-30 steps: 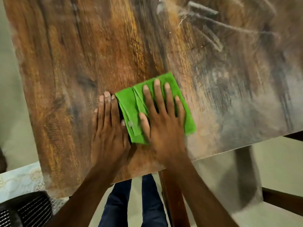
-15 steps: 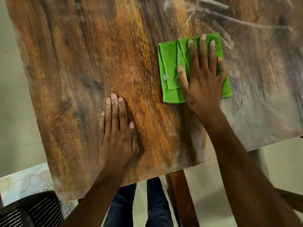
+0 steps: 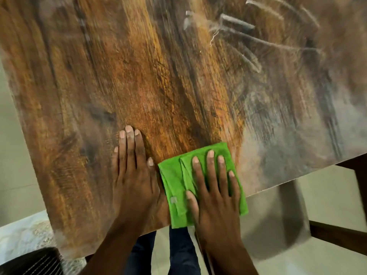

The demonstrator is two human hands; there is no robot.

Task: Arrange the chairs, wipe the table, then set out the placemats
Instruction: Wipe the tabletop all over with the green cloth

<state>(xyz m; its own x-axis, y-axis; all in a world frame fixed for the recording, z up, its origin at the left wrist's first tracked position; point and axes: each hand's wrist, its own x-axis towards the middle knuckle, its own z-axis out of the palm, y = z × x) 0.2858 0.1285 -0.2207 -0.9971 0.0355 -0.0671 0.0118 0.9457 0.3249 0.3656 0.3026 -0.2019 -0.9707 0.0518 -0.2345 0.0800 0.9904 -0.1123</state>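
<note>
Home dining area, wooden table (image 3: 139, 80), tiled floor (image 3: 327, 195)

Both forearms are bare to the frame's edge, no sleeve showing. The bare left hand (image 3: 133, 175) and bare right hand (image 3: 215, 193) carry no rings. Below, dark blue trousers (image 3: 183, 253), possibly denim.

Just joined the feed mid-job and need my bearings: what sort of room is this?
Probably a home dining area: a big wooden table, a dark wooden chair frame by its edge, tiled floor below, and a lacy patterned mat nearby.
</note>
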